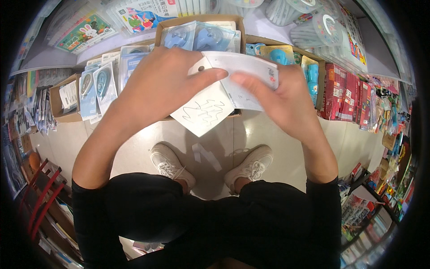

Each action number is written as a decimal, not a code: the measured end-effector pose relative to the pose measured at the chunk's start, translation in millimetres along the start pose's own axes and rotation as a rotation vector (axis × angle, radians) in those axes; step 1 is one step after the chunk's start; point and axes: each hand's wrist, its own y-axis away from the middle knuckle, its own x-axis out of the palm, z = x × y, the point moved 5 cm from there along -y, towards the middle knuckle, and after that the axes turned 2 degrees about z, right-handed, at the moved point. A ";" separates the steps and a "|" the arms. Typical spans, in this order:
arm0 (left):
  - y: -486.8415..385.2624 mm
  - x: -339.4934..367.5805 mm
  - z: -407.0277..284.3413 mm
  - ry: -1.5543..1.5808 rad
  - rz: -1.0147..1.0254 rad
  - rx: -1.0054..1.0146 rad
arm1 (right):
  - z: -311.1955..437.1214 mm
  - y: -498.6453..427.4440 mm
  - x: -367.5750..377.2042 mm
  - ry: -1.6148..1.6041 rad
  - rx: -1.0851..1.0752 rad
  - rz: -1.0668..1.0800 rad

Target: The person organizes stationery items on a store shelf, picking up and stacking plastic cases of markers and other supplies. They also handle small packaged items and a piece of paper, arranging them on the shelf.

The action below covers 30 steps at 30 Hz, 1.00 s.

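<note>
My left hand (168, 80) grips a cream paper card (205, 107) with a dark hole near its top corner and loose pen scribbles across its lower part. A whitish sheet or flat packet (245, 80), bearing small writing and a red mark at its right end, overlaps the card. Its right side is held in my right hand (278, 90), whose thumb lies over the front and is blurred. The two thumb tips are close together near the overlap. My other fingers are mostly hidden behind the papers. Just beyond my hands stands a cardboard box (200, 20) of packaged blue correction tape dispensers (210, 37).
More cardboard boxes (63, 116) of blister packs line the low shelf. Red boxes (346, 94) stand at the right, clear plastic pen tubs (314, 30) higher up. Paper strips (206, 156) lie on the tiled floor between my white shoes (250, 166). Crowded racks flank both sides.
</note>
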 end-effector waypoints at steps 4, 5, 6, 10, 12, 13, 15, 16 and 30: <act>8.4 -13.8 13.7 0.399 -0.079 0.015 | 0.3 5.7 -54.1 0.428 -0.122 -0.219; 9.4 -29.2 25.9 0.484 -0.159 -0.019 | -8.6 11.3 -85.6 0.345 0.045 -0.454; 11.2 -45.6 42.7 0.630 -0.359 -0.093 | -11.4 19.3 -113.7 0.163 0.023 -0.670; 20.6 -89.8 101.5 0.971 -0.780 -0.160 | -48.0 59.0 -106.0 -0.403 0.104 -0.264; 18.6 -79.6 111.1 0.922 -0.664 -0.171 | -92.1 91.3 -19.3 -0.342 0.243 0.260; 18.7 -73.0 114.7 0.897 -0.641 -0.236 | -117.8 114.0 38.0 -0.249 0.325 0.517; 14.5 -58.5 106.3 0.901 -0.566 -0.173 | -168.9 164.6 144.3 -0.078 0.684 0.827; 11.7 -53.4 106.0 0.972 -0.585 -0.244 | -186.7 179.3 182.5 -0.074 0.652 0.856; -6.7 -16.2 67.1 1.091 -0.133 -0.233 | -234.9 225.1 299.9 0.422 -0.319 0.965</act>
